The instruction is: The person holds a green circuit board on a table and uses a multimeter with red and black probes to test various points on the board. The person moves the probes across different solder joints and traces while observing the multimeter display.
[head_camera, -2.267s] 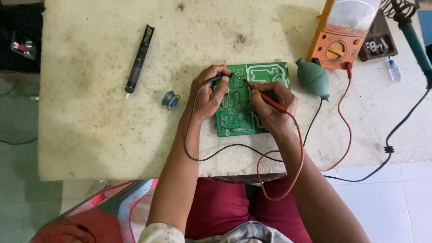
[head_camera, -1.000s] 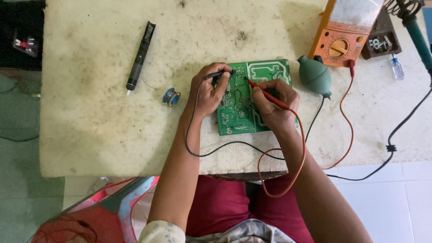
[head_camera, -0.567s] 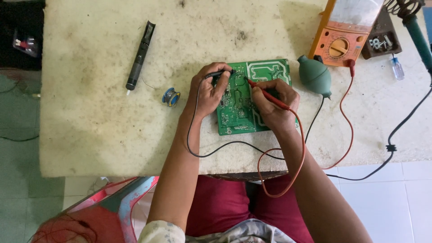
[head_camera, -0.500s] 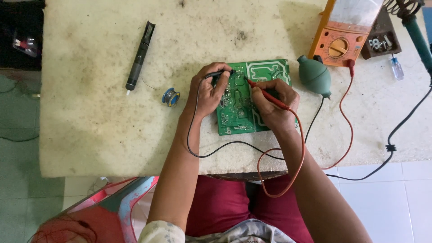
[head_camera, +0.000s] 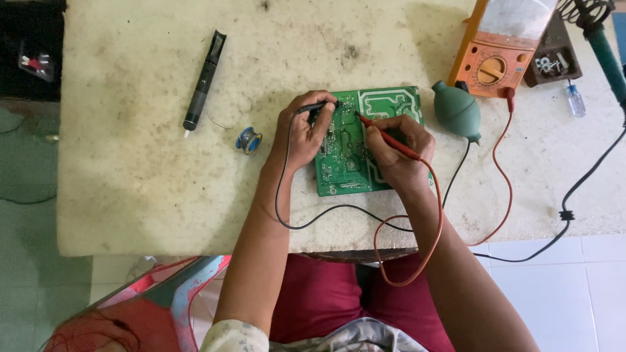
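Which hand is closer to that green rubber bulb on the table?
The right hand, holding the red probe, lies just left of the green bulb. The left hand is farther off, across the circuit board.

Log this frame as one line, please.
left hand: holds black probe | right hand: holds red probe | both tips on green circuit board | orange multimeter beside

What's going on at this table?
A seated person is probing a green circuit board lying on a worn white table. The left hand holds a black probe to the board, and the right hand presses a red probe on it. Both leads run towards an orange meter beside a green rubber bulb.
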